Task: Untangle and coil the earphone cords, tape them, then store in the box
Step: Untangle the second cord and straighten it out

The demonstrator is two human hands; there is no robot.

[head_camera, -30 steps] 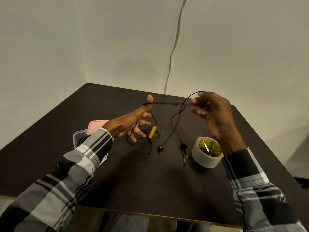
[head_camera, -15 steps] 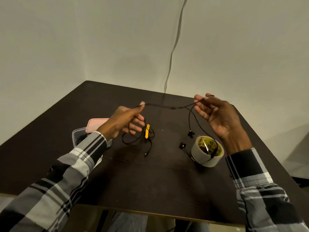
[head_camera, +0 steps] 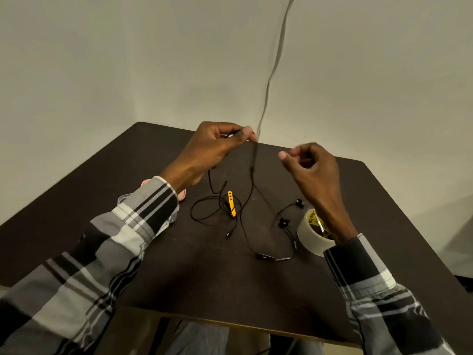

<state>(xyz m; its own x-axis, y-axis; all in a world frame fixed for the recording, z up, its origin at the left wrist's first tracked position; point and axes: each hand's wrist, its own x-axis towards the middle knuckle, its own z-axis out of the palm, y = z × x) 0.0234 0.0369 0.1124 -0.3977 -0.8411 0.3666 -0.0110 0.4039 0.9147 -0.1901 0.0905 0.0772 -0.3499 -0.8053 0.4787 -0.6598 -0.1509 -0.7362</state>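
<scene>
The left hand (head_camera: 213,147) is raised above the table (head_camera: 158,272), with thumb and forefinger pinched closed on the black earphone cord (head_camera: 252,172). From the pinch point the cord hangs straight down to the table surface. The right hand (head_camera: 311,170) is raised at a similar height, just to the right of the hanging cord and apart from it. Its fingers are loosely curled toward the thumb; no cord is visible within them, and whether anything is held there cannot be told because the fingertips are blurred.

Below and between the two hands, the remaining cord lies spread on the table in loose loops. A yellow clip (head_camera: 231,203) sits on the loops below the left hand. Two black earbuds (head_camera: 299,202) lie below the right hand, near its wrist. An inline remote (head_camera: 265,257) rests on the cord section nearest the person.

The tape roll (head_camera: 311,234) stands flat on the table directly under the right wrist, partly hidden by the forearm. The clear box (head_camera: 122,199) with a pink lid (head_camera: 182,198) lies under the left forearm, mostly covered by the plaid sleeve (head_camera: 143,213). A grey cable (head_camera: 275,62) runs down the wall beyond the left hand.
</scene>
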